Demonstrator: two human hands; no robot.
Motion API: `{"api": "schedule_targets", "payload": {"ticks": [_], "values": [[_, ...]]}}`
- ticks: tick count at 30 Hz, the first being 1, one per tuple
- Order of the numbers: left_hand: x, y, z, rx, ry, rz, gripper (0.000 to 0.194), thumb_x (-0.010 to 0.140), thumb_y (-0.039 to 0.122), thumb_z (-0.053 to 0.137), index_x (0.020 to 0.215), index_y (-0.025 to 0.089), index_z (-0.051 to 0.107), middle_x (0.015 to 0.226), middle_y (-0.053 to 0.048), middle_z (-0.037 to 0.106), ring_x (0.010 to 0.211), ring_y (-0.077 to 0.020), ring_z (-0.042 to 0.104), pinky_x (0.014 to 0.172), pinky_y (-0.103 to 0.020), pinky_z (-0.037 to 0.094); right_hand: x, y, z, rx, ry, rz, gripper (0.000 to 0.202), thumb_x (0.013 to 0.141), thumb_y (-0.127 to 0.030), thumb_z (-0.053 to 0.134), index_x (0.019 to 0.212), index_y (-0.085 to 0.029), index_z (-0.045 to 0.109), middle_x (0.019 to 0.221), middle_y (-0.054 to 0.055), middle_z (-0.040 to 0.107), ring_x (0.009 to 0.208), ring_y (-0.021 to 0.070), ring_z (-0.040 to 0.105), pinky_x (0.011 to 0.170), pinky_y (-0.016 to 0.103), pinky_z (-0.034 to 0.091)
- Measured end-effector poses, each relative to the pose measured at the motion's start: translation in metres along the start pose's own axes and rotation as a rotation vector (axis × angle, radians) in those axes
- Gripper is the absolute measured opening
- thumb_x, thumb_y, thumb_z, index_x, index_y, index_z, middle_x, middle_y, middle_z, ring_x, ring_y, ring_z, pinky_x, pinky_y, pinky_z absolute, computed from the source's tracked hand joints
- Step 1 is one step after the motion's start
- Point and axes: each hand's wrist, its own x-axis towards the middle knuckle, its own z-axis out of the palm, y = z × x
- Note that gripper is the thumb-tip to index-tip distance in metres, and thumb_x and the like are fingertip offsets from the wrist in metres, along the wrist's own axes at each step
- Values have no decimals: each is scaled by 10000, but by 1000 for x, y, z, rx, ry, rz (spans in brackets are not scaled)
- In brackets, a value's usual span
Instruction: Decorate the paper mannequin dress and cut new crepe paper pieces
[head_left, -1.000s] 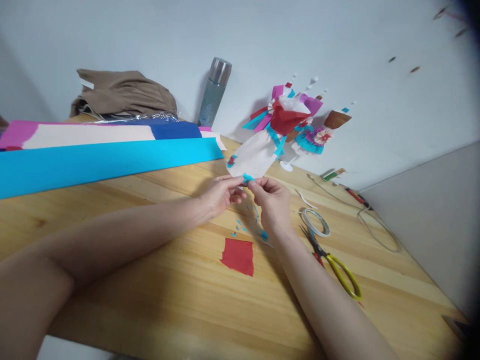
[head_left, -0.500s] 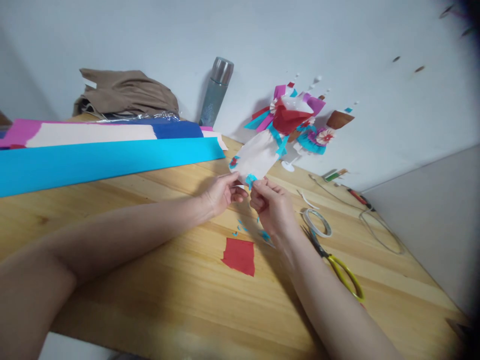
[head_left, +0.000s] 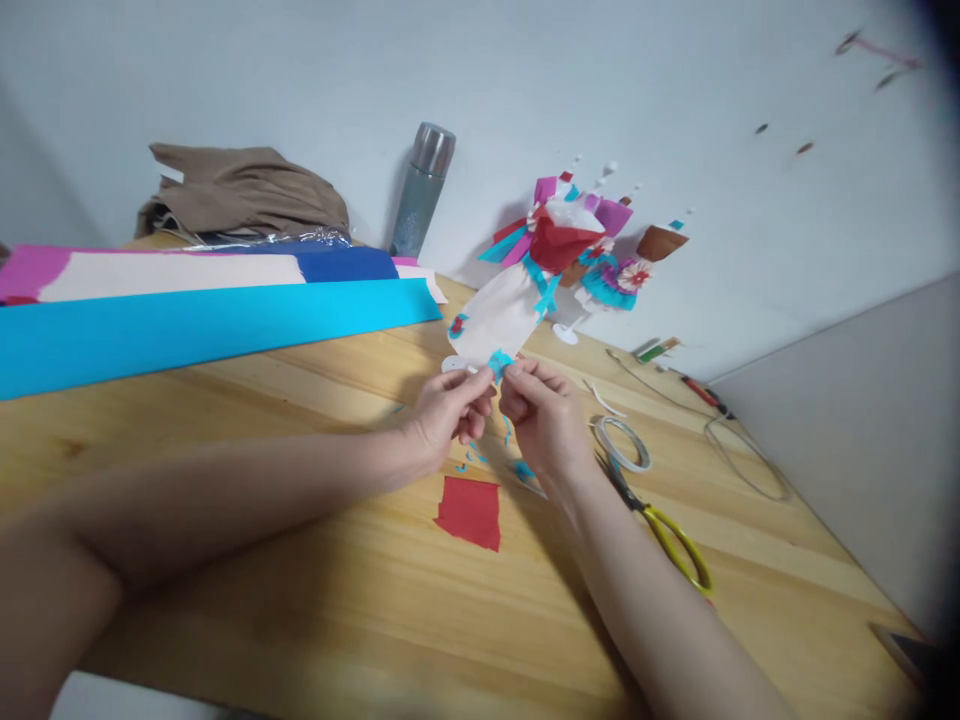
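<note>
Left hand [head_left: 450, 410]: thumb and forefinger pinched together at the left edge of a small blue paper piece [head_left: 500, 363], other fingers curled. Right hand [head_left: 546, 405]: thumb and forefinger likewise closed on its right edge, remaining fingers folded in. The piece lies between the two sets of fingertips, overlapping in view the lower hem of a white paper skirt [head_left: 499, 315]; cannot tell whether it is attached. A red-and-blue patch [head_left: 457, 326] sits at the skirt's left edge; red folded paper [head_left: 562, 245] tops it. Below the hands, blue scraps [head_left: 472, 455] and a red paper square [head_left: 468, 513] on the wooden table [head_left: 300, 600]. Right of the right wrist: tape roll [head_left: 643, 458], then yellow-handled scissors [head_left: 637, 502]. Farther back, a flask [head_left: 420, 195] leans in view; at left, a long blue paper [head_left: 225, 325] with brown cloth [head_left: 255, 195] behind
</note>
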Motion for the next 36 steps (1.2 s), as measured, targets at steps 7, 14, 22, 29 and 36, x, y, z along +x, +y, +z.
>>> {"api": "schedule_targets", "payload": {"ticks": [7,14,22,29,36], "values": [[-10,13,12,73,-6,132,145,842,200,679,787,185,546,503,70,497,388,-56,429,398,-200,231,-3,-7,-2,21,-46,-31,266,600,-352,801,579,-193,590,459,-80,393,442,59,265,467,243,179],[-12,26,16,167,11,217,165,847,181,669,727,177,554,462,52,511,400,-58,448,415,-185,268,-2,-8,-6,21,-96,-67,243,666,-363,773,601,-187,618,462,-75,413,443,63,320,479,243,233],[-6,27,14,223,-14,219,164,837,154,634,700,171,545,443,55,504,393,-56,439,399,-169,284,1,-9,-9,-119,-62,-212,224,658,-345,791,786,-203,673,597,-59,540,480,67,376,474,234,288],[-3,25,9,203,-65,212,137,832,198,641,728,172,556,499,46,543,408,-61,471,413,-179,330,1,-9,-10,-52,-44,-129,218,693,-358,756,641,-195,621,507,-62,475,441,59,340,461,239,235],[-3,24,7,100,-82,174,110,807,231,646,781,165,561,707,9,640,449,-64,535,410,-190,365,-2,-11,-7,88,-44,-45,199,630,-330,764,654,-195,620,484,-63,472,428,64,348,457,236,237]]}}
